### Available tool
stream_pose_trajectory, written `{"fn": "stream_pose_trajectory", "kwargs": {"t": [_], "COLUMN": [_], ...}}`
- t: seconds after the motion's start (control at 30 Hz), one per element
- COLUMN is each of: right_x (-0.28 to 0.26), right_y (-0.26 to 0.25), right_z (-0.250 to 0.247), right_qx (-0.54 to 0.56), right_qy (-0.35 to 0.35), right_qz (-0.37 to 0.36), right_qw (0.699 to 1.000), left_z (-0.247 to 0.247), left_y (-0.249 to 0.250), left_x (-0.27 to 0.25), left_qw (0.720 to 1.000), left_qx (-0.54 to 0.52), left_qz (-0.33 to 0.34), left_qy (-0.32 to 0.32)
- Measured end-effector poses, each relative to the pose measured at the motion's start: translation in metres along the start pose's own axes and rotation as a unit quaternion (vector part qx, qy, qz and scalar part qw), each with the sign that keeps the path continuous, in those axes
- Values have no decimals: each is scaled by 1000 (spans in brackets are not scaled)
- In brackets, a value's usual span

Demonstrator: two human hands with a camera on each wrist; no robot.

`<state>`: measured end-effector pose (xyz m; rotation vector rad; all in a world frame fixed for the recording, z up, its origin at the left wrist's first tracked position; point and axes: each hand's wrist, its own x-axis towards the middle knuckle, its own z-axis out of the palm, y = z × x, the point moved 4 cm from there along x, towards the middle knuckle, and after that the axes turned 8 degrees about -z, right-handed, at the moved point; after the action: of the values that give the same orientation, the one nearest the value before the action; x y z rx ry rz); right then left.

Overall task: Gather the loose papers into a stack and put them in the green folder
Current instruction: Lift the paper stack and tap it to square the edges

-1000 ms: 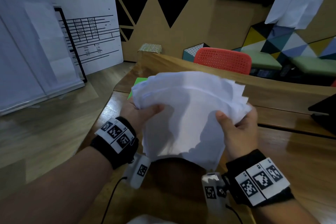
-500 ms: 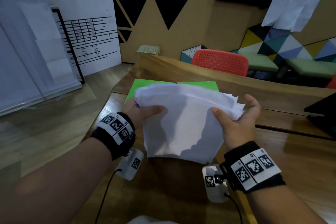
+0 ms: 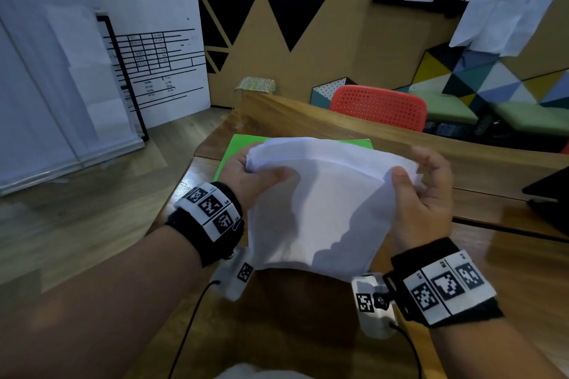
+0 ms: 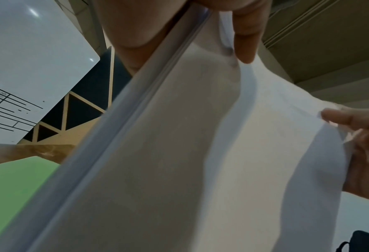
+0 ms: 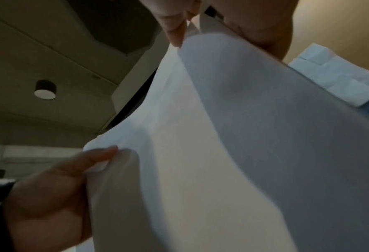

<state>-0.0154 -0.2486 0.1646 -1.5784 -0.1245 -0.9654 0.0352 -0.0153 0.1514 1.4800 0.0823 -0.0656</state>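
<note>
A stack of white papers [image 3: 320, 203] hangs upright above the wooden table [image 3: 508, 255], its lower edge near the tabletop. My left hand [image 3: 255, 177] pinches its upper left corner, thumb on the near face. My right hand [image 3: 421, 194] grips the upper right corner, where several sheet edges fan out unevenly. The green folder [image 3: 229, 152] lies flat on the table behind the stack, mostly hidden by it. The left wrist view shows the stack's edge [image 4: 136, 119] and a green folder corner [image 4: 13, 187]. The right wrist view shows only the papers [image 5: 222, 153] and both hands.
A red perforated chair [image 3: 380, 106] stands behind the table's far edge. A dark object [image 3: 551, 197] sits at the table's right side. A whiteboard [image 3: 160, 64] and floor lie to the left, where the table ends.
Both hands have lowered the stack toward the table, uncovering more of the green folder behind it. The fanned sheets at the right corner are drawn closer together.
</note>
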Motion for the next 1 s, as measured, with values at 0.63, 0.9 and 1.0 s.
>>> {"fn": "stream_pose_trajectory", "kwargs": {"t": [0.63, 0.9, 1.0], "right_x": [0, 4, 0], "right_y": [9, 7, 13], "right_z": [3, 4, 1], "right_qx": [-10, 23, 80], "right_qy": [-3, 46, 24], "right_qz": [51, 66, 104], "right_qw": [999, 996, 991], "left_z": [8, 9, 7], "left_y": [18, 17, 15], "left_x": [10, 12, 16], "left_qw": [992, 989, 989], "left_qx": [-104, -125, -116], "left_qz": [60, 45, 32], "left_qy": [49, 64, 87]}}
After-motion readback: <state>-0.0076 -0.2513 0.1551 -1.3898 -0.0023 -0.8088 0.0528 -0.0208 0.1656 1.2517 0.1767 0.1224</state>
